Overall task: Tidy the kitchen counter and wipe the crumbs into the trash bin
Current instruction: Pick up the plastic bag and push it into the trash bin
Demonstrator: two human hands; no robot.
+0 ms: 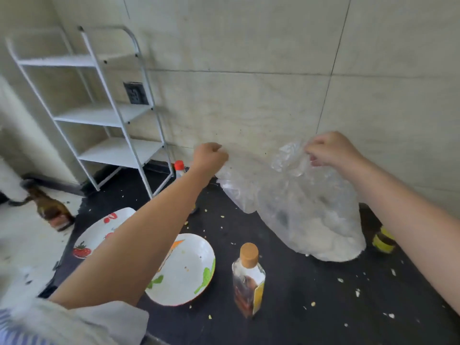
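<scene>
while my left hand [210,155] and right hand [328,149] each pinch the clear plastic bag [306,207] by its top edges above the dark counter [298,307], i'm tidying; crumbs [357,292] need wiping next.

A white metal shelf rack [109,115] stands at the far left of the bench against a pale tiled wall [249,58], and a dark wall socket [136,93] shows through its frame. At the left, beyond the bench's edge, a brown glass bottle [51,210] sits on a pale surface.
</scene>
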